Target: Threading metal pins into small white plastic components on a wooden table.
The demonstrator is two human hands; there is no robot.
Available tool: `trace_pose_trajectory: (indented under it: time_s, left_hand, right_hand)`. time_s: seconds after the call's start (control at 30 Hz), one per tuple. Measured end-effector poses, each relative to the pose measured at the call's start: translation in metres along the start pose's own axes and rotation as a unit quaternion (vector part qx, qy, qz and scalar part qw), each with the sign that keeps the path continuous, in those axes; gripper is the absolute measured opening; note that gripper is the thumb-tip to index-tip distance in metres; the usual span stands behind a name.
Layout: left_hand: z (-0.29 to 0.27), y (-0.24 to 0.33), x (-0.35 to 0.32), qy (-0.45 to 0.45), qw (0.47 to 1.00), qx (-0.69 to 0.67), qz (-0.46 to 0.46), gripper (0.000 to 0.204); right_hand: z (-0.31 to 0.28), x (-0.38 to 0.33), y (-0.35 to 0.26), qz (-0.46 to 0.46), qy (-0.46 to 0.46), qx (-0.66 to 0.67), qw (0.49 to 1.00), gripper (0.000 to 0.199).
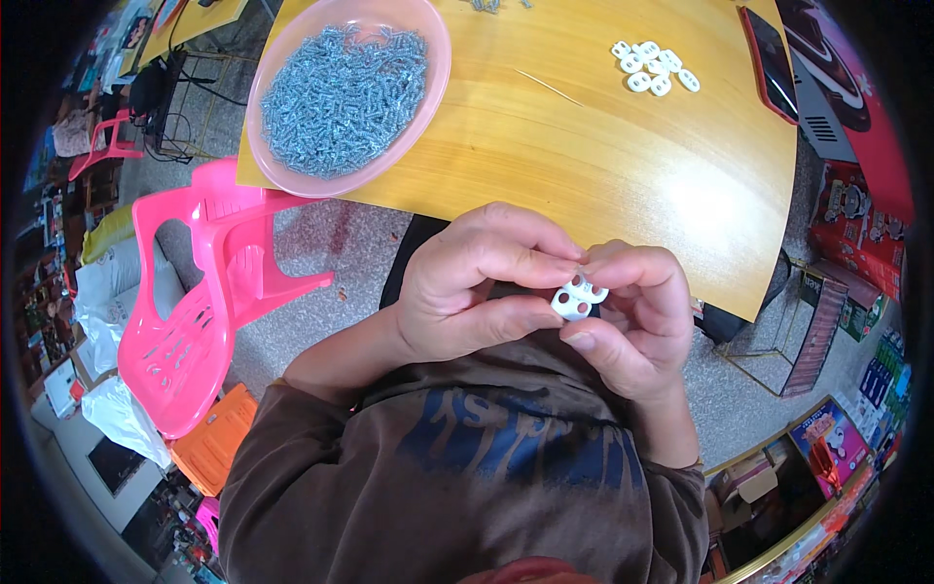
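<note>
Just in front of my chest, both hands meet around a small white plastic cord lock (571, 304) with round holes. My left hand (477, 282) pinches it between thumb and forefinger from the left. From the right, the thumb and fingers of my right hand (637, 316) close on the same piece. Something small inside its upper part cannot be made out. Beyond my hands, on the wooden table (525, 156), lies a small group of similar white cord locks (657, 66). A pink plastic basin (440, 49) full of small metal springs (345, 102) stands at the far left.
A thin wooden stick (548, 87) lies mid-table, and a few loose springs (484, 5) lie at the far edge. A dark phone (769, 63) rests by the right edge. A pink plastic chair (185, 331) stands left of me, with an orange box (216, 443) behind it.
</note>
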State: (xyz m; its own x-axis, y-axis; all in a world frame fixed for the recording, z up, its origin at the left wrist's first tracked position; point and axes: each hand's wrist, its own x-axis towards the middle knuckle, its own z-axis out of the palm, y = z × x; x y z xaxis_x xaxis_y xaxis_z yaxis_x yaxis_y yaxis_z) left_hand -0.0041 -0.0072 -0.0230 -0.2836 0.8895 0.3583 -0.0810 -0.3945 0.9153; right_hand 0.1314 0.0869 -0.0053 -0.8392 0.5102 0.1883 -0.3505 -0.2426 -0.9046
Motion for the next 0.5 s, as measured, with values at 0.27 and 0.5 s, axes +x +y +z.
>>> trace_pose_trajectory:
  time_s: [0.27,0.5]
  left_hand:
    - [0.0031,0.0002,0.0003,0.025,0.999,-0.037,-0.012,0.026]
    - [0.0012,0.0020,0.0019,0.011,1.000,-0.019,-0.005,0.026]
  right_hand:
    - [-0.0010,-0.0002,-0.0005,-0.009,-0.009,-0.035,0.999,0.033]
    - [0.0004,-0.0003,-0.0006,-0.011,0.003,-0.029,1.000,0.031]
